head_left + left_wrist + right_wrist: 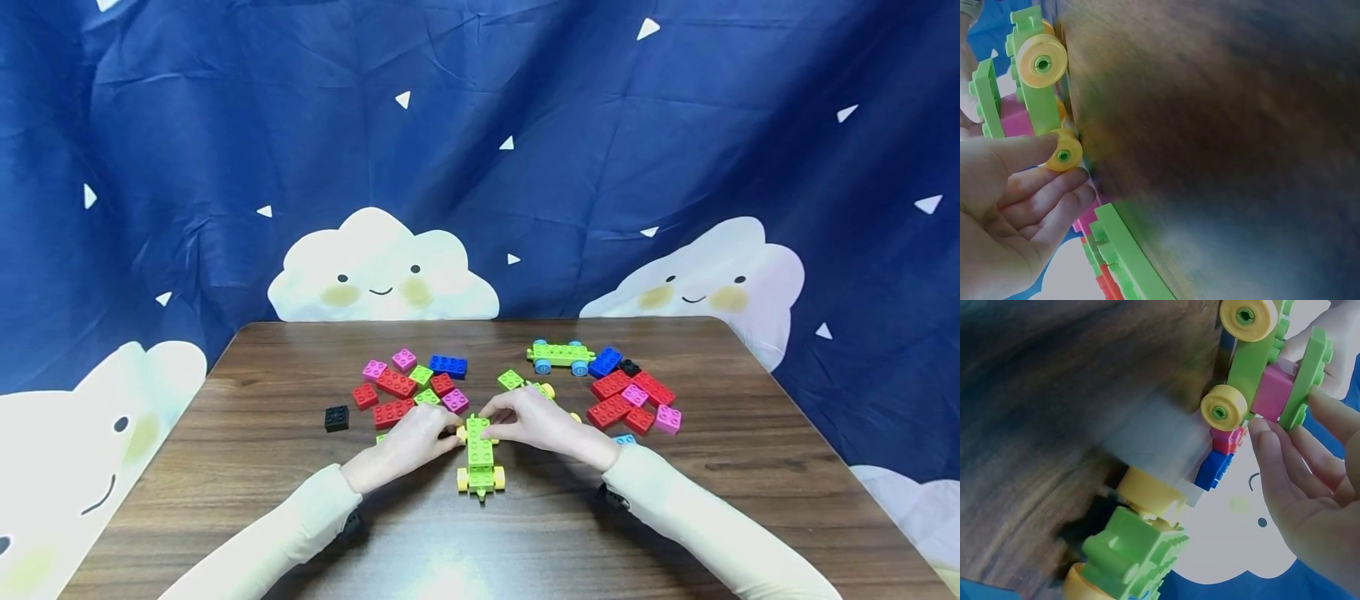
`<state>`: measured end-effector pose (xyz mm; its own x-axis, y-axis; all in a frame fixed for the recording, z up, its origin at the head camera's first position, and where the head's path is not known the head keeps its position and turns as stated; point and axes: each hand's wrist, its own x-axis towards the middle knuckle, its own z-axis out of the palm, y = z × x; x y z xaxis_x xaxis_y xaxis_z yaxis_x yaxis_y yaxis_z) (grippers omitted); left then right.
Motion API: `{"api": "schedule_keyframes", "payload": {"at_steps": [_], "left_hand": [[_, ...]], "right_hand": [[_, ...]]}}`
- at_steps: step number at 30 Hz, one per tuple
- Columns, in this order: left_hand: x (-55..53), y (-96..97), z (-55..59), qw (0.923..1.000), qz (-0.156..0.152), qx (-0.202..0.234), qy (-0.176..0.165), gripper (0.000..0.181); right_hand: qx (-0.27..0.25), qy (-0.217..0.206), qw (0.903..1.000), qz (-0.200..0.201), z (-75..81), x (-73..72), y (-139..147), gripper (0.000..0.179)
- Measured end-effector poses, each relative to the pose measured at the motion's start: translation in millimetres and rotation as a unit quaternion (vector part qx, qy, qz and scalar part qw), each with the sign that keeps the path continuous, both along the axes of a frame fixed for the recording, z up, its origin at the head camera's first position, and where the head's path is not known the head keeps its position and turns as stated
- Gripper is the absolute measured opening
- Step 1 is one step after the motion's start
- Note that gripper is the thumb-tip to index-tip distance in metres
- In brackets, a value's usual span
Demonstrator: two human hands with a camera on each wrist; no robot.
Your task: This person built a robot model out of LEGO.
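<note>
A green toy car base (482, 481) with yellow wheels stands on the table between the two hands. On it sits a pink brick (1274, 392), with a longer green brick (1307, 378) on top. My left hand (416, 433) pinches a yellow wheel (1064, 153) at the far end, thumb above and fingers below. From the other side my right hand (536, 417) holds the far end of the stack, its fingertips at the pink and green bricks. A second green base (1125, 550) with yellow wheels is partly hidden behind the right hand in the head view.
Red, pink, green and blue bricks (396, 382) lie loosely at the back left, near a black brick (337, 417). More bricks (611, 385) lie at the right. A green base with blue wheels (561, 356) stands at the back. Black pieces lie partly under both forearms.
</note>
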<state>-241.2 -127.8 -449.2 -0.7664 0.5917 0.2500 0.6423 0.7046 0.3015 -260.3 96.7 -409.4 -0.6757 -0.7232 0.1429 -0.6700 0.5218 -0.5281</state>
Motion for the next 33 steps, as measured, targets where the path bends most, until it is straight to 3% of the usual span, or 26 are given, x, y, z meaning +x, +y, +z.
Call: {"api": "schedule_keyframes", "payload": {"at_steps": [22,33], "left_hand": [[2.8,-0.3,-0.1,1.0000,0.007,0.006,-0.004,0.014],[-6.2,-29.5,25.2,0.9978,0.055,0.032,0.020,0.023]], "right_hand": [[-0.011,0.017,0.9998,0.000,-2.6,2.4,4,0.023],[-0.013,0.005,0.9999,-0.008,-2.8,2.4,4,0.022]]}}
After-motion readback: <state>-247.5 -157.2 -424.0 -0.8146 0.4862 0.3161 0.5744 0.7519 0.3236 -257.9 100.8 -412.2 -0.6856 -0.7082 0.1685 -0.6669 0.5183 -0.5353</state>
